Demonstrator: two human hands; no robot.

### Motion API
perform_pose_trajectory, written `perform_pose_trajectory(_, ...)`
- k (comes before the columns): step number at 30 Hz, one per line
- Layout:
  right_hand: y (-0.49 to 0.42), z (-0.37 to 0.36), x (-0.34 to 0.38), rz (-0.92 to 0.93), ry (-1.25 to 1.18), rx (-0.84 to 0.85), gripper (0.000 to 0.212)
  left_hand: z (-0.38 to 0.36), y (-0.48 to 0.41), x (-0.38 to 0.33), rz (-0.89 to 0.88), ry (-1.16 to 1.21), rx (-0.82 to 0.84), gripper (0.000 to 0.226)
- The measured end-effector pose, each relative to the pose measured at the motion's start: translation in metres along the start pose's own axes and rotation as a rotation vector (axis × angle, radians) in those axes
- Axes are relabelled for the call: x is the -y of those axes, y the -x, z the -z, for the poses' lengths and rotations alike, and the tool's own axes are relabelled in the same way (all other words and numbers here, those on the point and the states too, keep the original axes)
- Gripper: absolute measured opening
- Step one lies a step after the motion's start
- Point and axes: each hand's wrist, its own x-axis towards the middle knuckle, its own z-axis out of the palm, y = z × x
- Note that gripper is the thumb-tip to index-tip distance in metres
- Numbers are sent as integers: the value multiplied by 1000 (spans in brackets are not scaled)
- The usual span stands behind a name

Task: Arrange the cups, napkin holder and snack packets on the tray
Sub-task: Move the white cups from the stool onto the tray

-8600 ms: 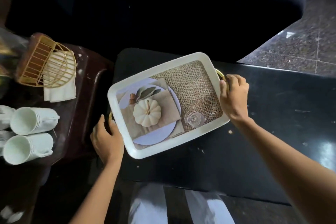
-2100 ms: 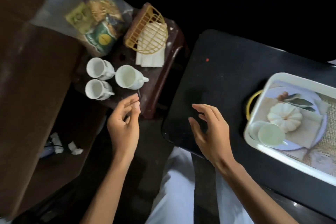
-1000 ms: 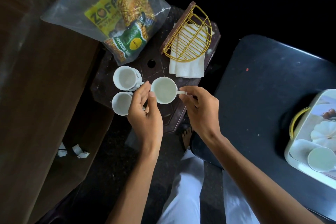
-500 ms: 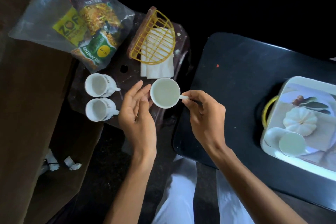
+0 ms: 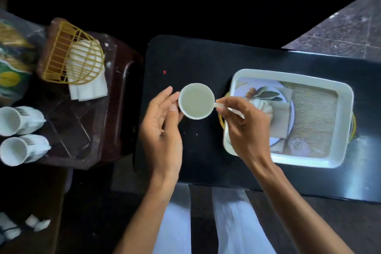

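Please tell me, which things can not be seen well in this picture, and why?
Head view only:
- Snack packets: cut by the left edge, print blurred.
- Tray, near-left corner: hidden by the right hand, so what stands there cannot be told.
- Cup handle: mostly covered by right fingertips.
- Two cups: motion-blurred, partly cut off.

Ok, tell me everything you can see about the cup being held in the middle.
The round white ceramic-looking cup is upright, seen from above, and looks empty. Its small handle points right, pinched by the right hand. The left hand touches its left side with thumb and fingertips. It is held over the black table, left of the white rectangular tray, not on it yet.
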Motion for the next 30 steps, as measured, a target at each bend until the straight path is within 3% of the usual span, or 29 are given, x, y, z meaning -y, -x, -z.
perform_pose_trajectory(12,-21,85,-88,-124,58,-62,13,-105,12,54,82,-151,186,32)
perform_pose_trajectory(30,-13,78,-144,-199,69,20,13,-113,12,99,137,-325,188,35)
